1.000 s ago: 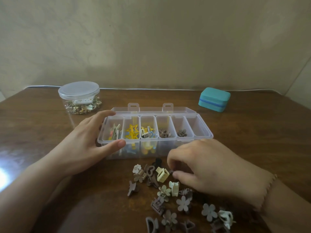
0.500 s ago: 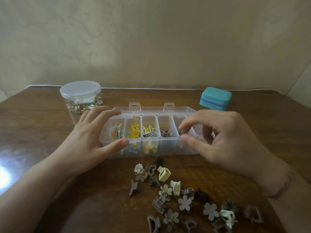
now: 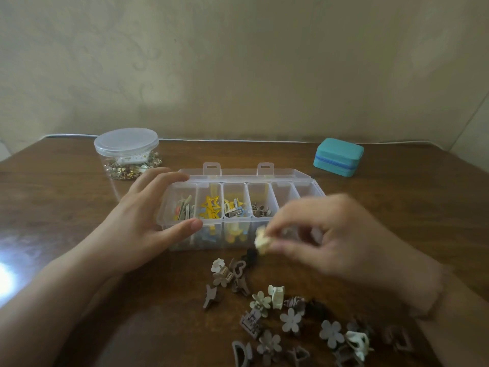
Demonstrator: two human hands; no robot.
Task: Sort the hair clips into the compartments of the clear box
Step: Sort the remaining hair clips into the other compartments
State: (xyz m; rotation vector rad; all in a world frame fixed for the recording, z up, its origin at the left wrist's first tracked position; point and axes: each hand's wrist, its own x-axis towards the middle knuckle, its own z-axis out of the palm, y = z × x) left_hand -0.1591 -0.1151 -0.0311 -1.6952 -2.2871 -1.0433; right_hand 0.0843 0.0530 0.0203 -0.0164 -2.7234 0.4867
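The clear box (image 3: 239, 207) stands open on the counter (image 3: 397, 207), several compartments holding clips. The left hand (image 3: 137, 226) braces the box's left end, its fingers (image 3: 161, 180) straight and relaxed. The right hand (image 3: 325, 239) — blurred — pinches a cream hair clip (image 3: 262, 239) just in front of the box. Loose hair clips (image 3: 277, 313) lie scattered nearer than the box — brown, cream, grey.

Right hand (image 3: 336, 239) motion-blurred, hiding the clear box's (image 3: 238, 178) right compartments; bottom clips (image 3: 267, 348) cut off.
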